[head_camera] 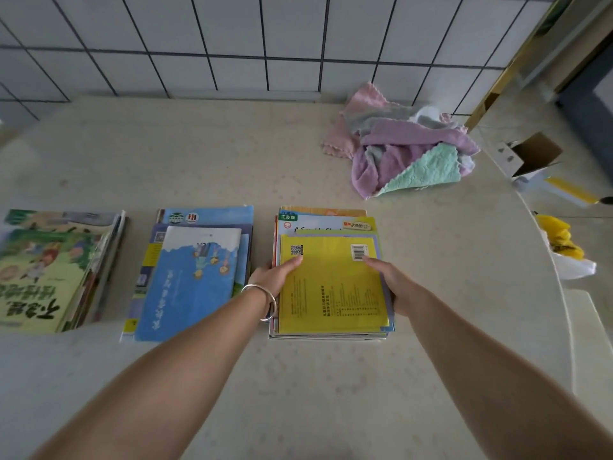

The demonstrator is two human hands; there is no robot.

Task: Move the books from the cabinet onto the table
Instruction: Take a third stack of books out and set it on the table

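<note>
Three piles of books lie in a row on the beige table [298, 376]. The right pile [326, 224] is topped by a yellow book [331, 287], back cover up, with a barcode and a QR code. My left hand [277, 273], a silver bangle on its wrist, grips the yellow book's left edge, thumb on the cover. My right hand [389, 283] grips its right edge the same way. The middle pile [195, 273] has a blue book on top. The left pile [49, 270] shows a green picture book. No cabinet is in view.
A heap of pink, purple and mint cloths [404, 151] lies at the back right of the table. Past the table's curved right edge sit an open cardboard box [530, 157] and a yellow bag [560, 240] on the floor. A tiled wall [232, 44] stands behind.
</note>
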